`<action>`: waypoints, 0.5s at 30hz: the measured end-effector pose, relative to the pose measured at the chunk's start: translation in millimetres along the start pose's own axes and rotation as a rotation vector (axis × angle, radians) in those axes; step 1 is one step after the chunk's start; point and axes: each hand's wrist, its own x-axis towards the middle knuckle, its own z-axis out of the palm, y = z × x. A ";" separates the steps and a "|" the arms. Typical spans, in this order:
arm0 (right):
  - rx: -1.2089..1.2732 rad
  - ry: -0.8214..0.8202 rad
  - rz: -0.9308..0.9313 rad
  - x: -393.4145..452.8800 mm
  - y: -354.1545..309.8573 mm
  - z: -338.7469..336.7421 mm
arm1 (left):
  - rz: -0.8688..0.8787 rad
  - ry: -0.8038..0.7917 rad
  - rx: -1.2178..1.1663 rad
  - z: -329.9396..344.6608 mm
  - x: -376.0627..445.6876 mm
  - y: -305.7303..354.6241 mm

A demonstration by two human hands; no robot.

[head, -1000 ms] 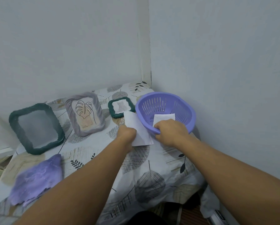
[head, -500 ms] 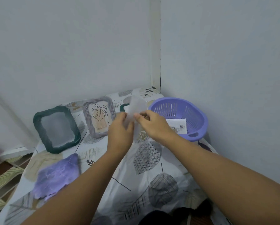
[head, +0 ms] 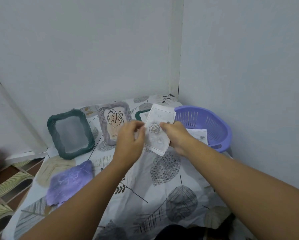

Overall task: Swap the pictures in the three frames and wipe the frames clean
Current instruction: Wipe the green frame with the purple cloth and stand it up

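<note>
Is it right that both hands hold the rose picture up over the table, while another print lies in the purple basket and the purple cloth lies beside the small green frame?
Not quite. In the head view the purple cloth lies in front of the large green frame, not the small one. Otherwise correct: left hand and right hand hold the rose picture; another print lies in the purple basket.

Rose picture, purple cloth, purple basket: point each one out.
Rose picture (head: 155, 129), head view, on the printed rose.
Purple cloth (head: 70, 182), head view, on its middle.
Purple basket (head: 221, 125), head view, on its right rim.
</note>
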 end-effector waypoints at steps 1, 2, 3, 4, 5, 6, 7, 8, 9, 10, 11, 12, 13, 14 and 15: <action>-0.013 -0.030 0.018 0.4 -0.7 -0.6 | -0.114 0.020 -0.034 -1.8 4.8 -3.5; -0.021 -0.060 0.028 -0.4 -2.0 -0.9 | -0.242 -0.009 -0.107 -4.6 10.3 -4.4; -0.026 -0.083 0.031 -0.7 -2.8 -1.4 | -0.374 -0.077 -0.221 -6.9 16.1 -4.8; -0.026 -0.098 0.029 -0.5 -3.4 -1.9 | -0.489 -0.160 -0.349 -8.5 20.9 -5.0; -0.028 -0.113 0.025 -0.3 -4.3 -2.4 | -0.571 -0.235 -0.448 -9.6 24.5 -4.4; -0.037 -0.122 0.021 0.9 -4.1 -2.7 | -0.608 -0.292 -0.501 -10.1 26.5 -2.9; -0.057 -0.135 0.011 1.1 -3.7 -3.2 | -0.615 -0.315 -0.508 -9.7 27.6 -0.4; -0.086 -0.138 -0.005 1.9 -2.2 -3.6 | -0.610 -0.306 -0.499 -8.3 28.8 1.2; -0.110 -0.128 -0.027 3.1 -0.1 -4.0 | -0.609 -0.276 -0.499 -6.5 30.0 1.9; -0.124 -0.105 -0.054 5.1 2.0 -4.7 | -0.616 -0.237 -0.509 -4.8 30.7 2.5; -0.121 -0.072 -0.078 6.0 3.4 -5.6 | -0.622 -0.200 -0.517 -3.1 31.3 2.0; -0.117 -0.038 -0.096 6.2 3.9 -7.1 | -0.625 -0.168 -0.523 -1.6 31.8 1.8; -0.131 -0.003 -0.117 7.8 4.6 -9.4 | -0.620 -0.147 -0.511 -0.2 32.1 2.1; -0.167 0.031 -0.145 9.8 4.8 -12.6 | -0.608 -0.136 -0.501 1.9 32.3 3.0; -0.206 0.062 -0.180 11.3 3.7 -16.0 | -0.593 -0.131 -0.491 4.7 32.5 4.9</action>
